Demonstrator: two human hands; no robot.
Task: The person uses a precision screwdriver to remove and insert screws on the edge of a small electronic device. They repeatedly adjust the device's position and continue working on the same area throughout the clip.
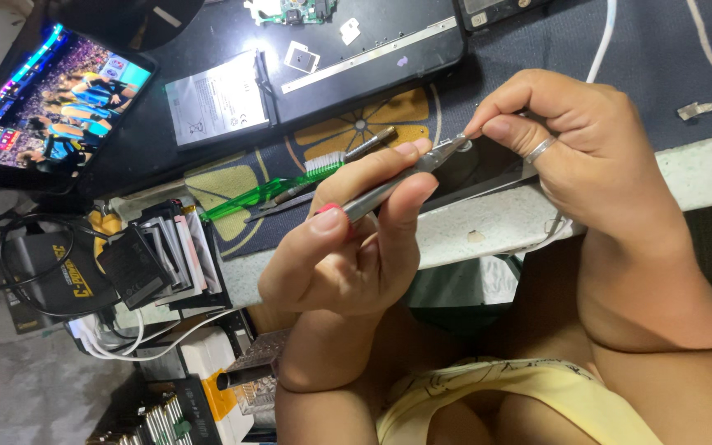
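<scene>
Scanning from the far left of the grip: a lit phone screen [55, 103] showing a colourful crowd scene lies well away from the hands, with black cables [10, 255] and a stack of flat dark rectangular parts [158, 255] below it. Nearer the grip, a flat silver-grey rectangular battery pack [217, 100] rests against a dark opened device casing [364, 49]. Just left of the grip, a translucent green plastic toothbrush with white bristles [278, 185] lies on the dark patterned work mat [636, 74], with a slim dark metal tool [372, 142] beside its head.

The left hand [348, 255] is clenched around slender grey metal tweezers [397, 183], thumb and forefinger pinching the shaft, the tip slanting up and to the right. The tip meets the fingertips of the right hand [587, 156], which pinches a small object at that point; the object is too small to identify. A silver ring sits on one finger of this hand. Directly beneath the grip, a flat black glossy panel [488, 173] lies at the pale table edge [702, 173].

Right of the grip, a white cable [603, 41] runs up across the mat, and a small clear scrap [694, 109] lies well apart.
</scene>
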